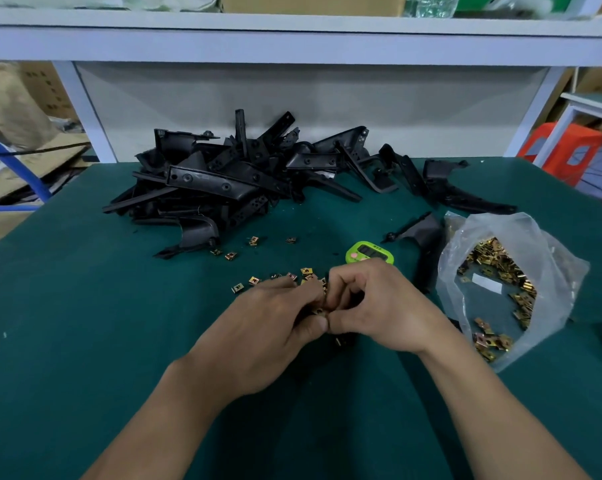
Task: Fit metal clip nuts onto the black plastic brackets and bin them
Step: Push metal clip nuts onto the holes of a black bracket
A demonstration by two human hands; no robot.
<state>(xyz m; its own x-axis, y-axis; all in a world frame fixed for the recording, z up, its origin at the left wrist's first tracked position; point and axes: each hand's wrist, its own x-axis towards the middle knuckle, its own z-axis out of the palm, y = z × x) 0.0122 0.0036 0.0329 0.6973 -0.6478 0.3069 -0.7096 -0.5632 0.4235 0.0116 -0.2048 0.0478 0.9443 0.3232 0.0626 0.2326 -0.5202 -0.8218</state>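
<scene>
Left grip and right grip close over a bracket, nearly all of it covered; only a dark sliver shows under the thumbs. Clip nut glints between the fingers, seating not visible. Timer partly behind the right knuckles, display unreadable. Bag label too small to read. Box on shelf cut by top edge.

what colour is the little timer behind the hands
The timer is bright green, with a dark screen and a pink button; the head view shows it.

Forearms converge from the table's near edge, left hand and right hand meeting, curled fingertips pinching a clip nut.
</scene>
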